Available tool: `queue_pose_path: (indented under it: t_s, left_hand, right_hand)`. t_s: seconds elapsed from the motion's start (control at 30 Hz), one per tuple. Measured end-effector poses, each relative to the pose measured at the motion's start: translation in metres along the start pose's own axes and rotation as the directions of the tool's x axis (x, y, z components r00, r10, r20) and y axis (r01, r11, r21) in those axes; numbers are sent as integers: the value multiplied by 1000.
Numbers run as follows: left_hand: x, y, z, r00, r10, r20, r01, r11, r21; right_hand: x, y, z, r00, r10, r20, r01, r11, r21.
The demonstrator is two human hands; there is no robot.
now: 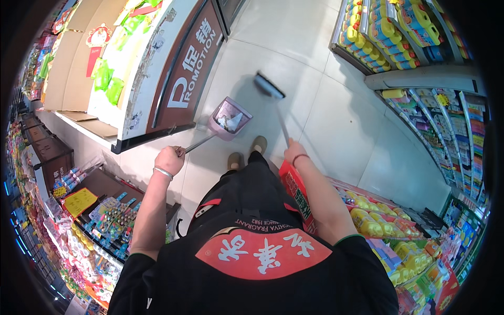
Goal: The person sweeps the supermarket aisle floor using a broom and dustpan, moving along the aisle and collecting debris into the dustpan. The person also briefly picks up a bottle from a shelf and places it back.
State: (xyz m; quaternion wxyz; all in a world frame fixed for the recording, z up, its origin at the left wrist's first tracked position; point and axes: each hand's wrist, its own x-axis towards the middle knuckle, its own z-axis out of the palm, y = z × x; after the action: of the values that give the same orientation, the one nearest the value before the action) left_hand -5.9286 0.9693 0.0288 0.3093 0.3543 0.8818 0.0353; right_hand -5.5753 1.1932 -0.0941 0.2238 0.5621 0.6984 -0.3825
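Observation:
My left hand (170, 160) grips the metal handle of a pink long-handled dustpan (223, 132). Scraps of litter (230, 120), some white and some dark, lie in the pan, which is close to the floor beside the promotion stand. My right hand (295, 152) is closed around the pole of a broom (282, 121). The broom's dark and white head (269, 85) is out ahead of my feet, to the right of the dustpan and apart from it. Slight blur softens the head's outline.
A promotion stand (185, 71) with green packs rises at left. Shelves of yellow bottles (378, 33) stand at right. Goods displays (114, 216) flank me on both sides, and a red printed box (295, 189) is under my right forearm. Pale tiles (275, 51) cover the floor.

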Motion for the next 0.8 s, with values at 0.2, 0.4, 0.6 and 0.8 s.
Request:
queue_pose_path:
  t_s: [0.2,0.4,0.6,0.8]
  left_hand:
    - [5,13,-9,1000,-26,-9,26,999,-27]
    - [20,34,-24,1000,-8,-8,8,996,-86]
    - [61,75,-50,995,54,-81,-56,998,-27]
    - [124,124,-67,996,88,-17,-86,994,73]
  right_hand:
    - [-54,22,-29,958,-171,231,208,967,-147]
    - [-61,70,-65,994,-112,16,111,992,58]
    - [-4,57,-104,957,274,-98,-186,835,518]
    - [87,43,-152,916,396,56,-267,501,823]
